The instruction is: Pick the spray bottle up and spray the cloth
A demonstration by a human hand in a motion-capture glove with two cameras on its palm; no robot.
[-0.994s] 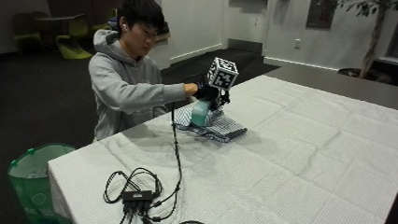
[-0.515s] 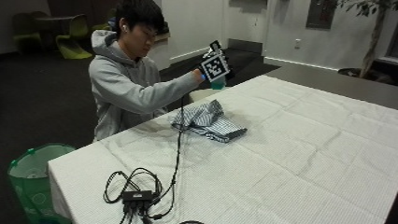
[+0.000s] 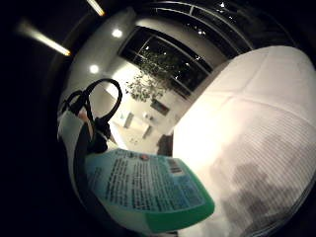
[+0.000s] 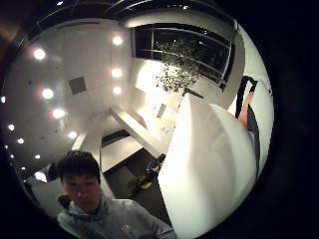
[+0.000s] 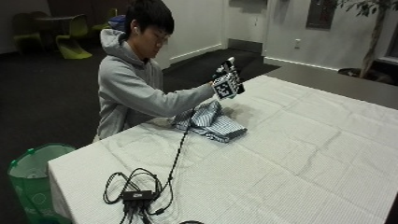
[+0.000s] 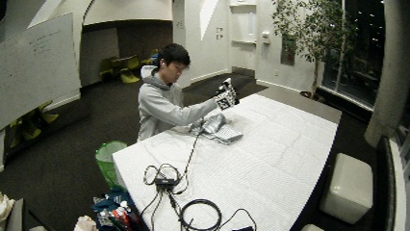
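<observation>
Bottle (image 3: 148, 190) held in my right hand (image 5: 225, 80), fingers wrapped round it, raised at chest height above the table (image 5: 298, 154); its white-and-green labelled body lies close against my palm. Cloth (image 5: 208, 122), striped and crumpled, lies on the table below the hand and apart from it. Cables and a small black box (image 5: 138, 195) rest near the table's near end; a green bin (image 5: 31, 179) stands beside that corner. Compared with one second ago, the hand was down at the cloth; it is now lifted clear of it.
</observation>
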